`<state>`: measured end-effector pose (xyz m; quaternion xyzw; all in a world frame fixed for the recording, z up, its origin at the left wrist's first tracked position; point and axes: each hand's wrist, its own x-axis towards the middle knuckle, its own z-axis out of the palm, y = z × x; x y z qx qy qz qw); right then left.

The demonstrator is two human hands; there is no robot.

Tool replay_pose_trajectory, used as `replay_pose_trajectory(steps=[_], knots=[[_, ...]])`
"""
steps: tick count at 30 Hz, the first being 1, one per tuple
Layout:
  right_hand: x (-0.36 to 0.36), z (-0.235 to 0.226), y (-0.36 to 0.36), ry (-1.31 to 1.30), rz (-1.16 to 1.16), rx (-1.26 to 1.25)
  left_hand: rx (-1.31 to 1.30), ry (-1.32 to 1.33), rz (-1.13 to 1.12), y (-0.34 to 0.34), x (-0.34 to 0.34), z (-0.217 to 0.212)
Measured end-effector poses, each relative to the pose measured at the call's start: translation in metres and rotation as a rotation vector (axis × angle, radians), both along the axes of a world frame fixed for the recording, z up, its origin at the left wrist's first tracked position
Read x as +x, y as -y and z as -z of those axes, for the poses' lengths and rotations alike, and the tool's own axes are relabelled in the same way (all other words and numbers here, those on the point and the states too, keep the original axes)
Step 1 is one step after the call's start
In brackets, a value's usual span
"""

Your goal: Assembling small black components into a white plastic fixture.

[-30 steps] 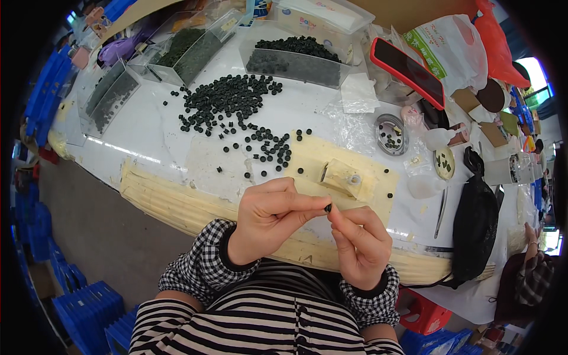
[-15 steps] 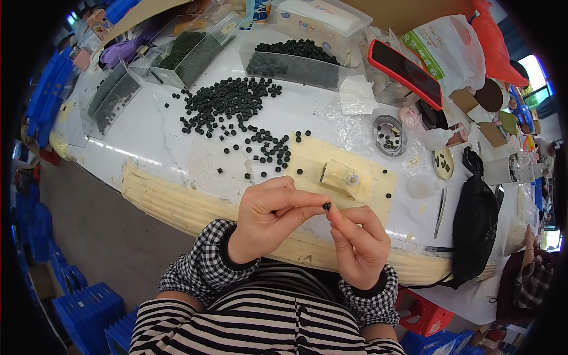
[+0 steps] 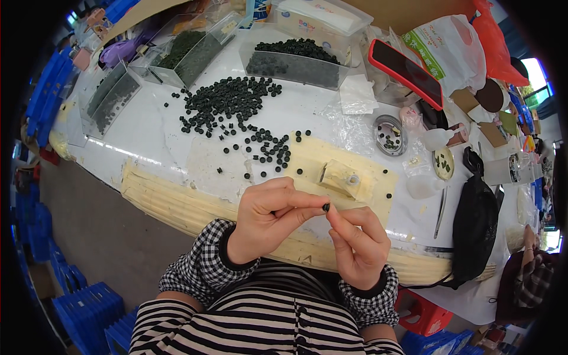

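My left hand pinches a small black grooved spool-shaped part between thumb and forefinger. From the other side, the fingertips of my right hand are pressed together against the same part; whether they grip a second tiny piece is hidden. Both hands are raised above the table's near edge. Just beyond them stands a yellow taped block with a pale nub on top. A big heap of like black parts lies farther left, and a looser scatter reaches toward my left hand.
Clear bins of black parts stand at the back. To the right are a red-cased phone, a round dish, tweezers and a black mesh pouch. Yellow tape pads the table's front edge. Another person's hand shows far right.
Almost nothing differs. My fingertips and the black part have shifted very slightly; both hands keep their pinch.
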<state>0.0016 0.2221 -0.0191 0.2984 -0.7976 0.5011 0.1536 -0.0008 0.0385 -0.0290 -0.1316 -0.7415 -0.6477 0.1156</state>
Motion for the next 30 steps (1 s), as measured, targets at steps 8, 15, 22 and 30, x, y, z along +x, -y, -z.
replay_pose_trajectory(steps=[8,15,22,30], knots=[[0.0,0.001,-0.001,-0.022,-0.011,0.019,-0.003,-0.013,-0.005,0.0,0.0,0.0],[0.0,-0.001,-0.001,-0.01,-0.003,0.014,0.001,-0.012,-0.005,-0.001,0.0,0.0],[0.002,0.001,-0.001,0.005,0.057,0.015,-0.153,-0.01,-0.049,0.008,-0.002,-0.007],[0.002,0.002,-0.002,0.005,0.08,0.006,-0.517,0.035,-0.325,0.041,-0.009,0.001]])
